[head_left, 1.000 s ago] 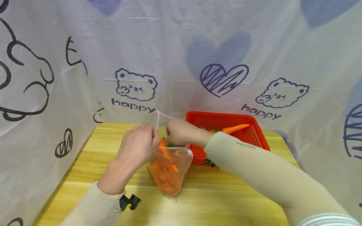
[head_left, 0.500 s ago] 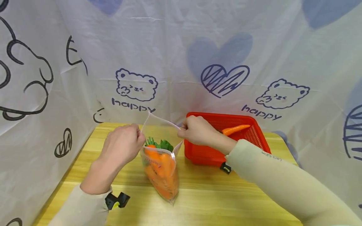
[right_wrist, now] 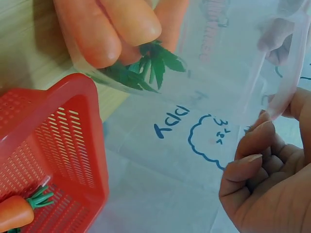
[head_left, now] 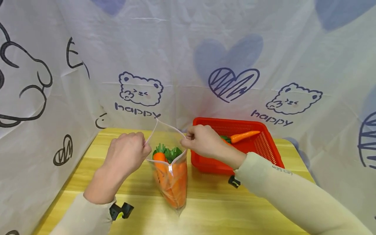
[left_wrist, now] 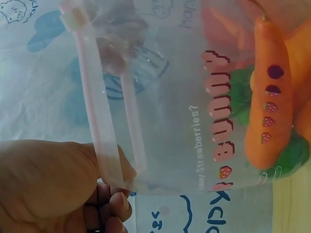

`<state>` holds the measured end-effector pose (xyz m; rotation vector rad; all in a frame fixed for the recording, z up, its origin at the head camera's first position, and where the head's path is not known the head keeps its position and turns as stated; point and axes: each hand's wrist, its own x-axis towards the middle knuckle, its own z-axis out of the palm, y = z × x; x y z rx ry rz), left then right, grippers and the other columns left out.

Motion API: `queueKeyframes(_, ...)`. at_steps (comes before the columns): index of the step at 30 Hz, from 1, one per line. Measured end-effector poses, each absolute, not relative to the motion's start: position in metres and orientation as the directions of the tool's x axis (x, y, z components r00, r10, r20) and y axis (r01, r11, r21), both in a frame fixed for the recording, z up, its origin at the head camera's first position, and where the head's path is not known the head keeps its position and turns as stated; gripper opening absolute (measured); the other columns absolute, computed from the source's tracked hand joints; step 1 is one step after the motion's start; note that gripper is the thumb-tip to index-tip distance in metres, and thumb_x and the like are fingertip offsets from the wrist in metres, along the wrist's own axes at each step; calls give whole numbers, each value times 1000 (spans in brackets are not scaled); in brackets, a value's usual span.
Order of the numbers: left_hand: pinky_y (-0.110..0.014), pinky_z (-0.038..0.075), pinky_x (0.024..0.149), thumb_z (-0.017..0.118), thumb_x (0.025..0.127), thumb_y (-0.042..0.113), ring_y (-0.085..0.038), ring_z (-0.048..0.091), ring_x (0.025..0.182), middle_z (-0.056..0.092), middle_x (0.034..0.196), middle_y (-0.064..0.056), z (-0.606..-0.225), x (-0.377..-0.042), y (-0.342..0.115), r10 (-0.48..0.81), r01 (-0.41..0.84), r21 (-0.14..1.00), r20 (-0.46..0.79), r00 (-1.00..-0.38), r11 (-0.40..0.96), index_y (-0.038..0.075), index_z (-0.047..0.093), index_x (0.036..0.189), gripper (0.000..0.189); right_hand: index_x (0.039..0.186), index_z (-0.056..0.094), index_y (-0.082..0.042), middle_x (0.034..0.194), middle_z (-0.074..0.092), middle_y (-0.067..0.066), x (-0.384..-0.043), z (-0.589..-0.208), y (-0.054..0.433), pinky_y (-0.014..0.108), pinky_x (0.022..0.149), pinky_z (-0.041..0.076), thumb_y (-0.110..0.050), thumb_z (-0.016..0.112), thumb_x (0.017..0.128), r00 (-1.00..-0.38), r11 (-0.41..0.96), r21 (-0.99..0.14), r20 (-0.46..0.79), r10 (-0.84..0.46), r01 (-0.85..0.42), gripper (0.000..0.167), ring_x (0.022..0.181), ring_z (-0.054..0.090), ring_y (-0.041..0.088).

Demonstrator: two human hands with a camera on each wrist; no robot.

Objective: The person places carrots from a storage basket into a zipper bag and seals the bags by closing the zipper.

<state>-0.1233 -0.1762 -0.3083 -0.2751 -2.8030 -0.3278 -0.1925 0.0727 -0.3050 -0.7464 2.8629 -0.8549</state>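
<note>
A clear zip bag [head_left: 173,182] with pink edging holds several orange carrots [head_left: 160,158] with green tops [head_left: 173,153]. Its mouth is spread apart, and the white slider [head_left: 170,168] shows at the near edge. My left hand [head_left: 126,151] pinches the left side of the mouth; in the left wrist view the thumb and finger of that hand [left_wrist: 63,179] grip the pink zip strip [left_wrist: 99,107]. On the opposite side, my right hand [head_left: 202,140] pinches the bag's rim, as the right wrist view also shows of that hand [right_wrist: 277,174]. Red lettering [left_wrist: 218,107] and small strawberries are printed on the bag.
A red perforated basket [head_left: 211,164] stands right of the bag, under my right forearm, with a carrot [head_left: 245,135] and another green top [head_left: 225,138] in it. Behind the wooden table [head_left: 217,209] hangs a white printed cloth [head_left: 182,58].
My right hand has come out of the bag's mouth and moved right to its rim. The left hand has shifted left, and the mouth is spread wider, showing the carrots' green tops.
</note>
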Motion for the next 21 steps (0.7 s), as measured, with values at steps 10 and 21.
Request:
queueKeyframes(10, -38, 36, 51, 62, 83, 6, -26, 42, 55, 39, 57, -2, -319, -122, -168, 216, 281, 68, 478, -852, 957, 13, 43, 63, 28, 82, 64, -16, 69, 53, -1, -204, -316, 104, 31, 59, 39, -35, 69, 99, -903, 692, -583, 225, -365, -425, 25, 63, 49, 17)
queueKeyframes(21, -36, 37, 56, 62, 87, 8, -24, 45, 60, 47, 62, -1, -316, -124, -161, 158, 242, 169, 398, -904, 955, 11, 54, 70, 19, 92, 69, -9, 81, 67, 5, -262, -354, 178, 40, 72, 50, -18, 59, 99, -946, 858, -399, 151, -286, -323, 15, 71, 58, 23)
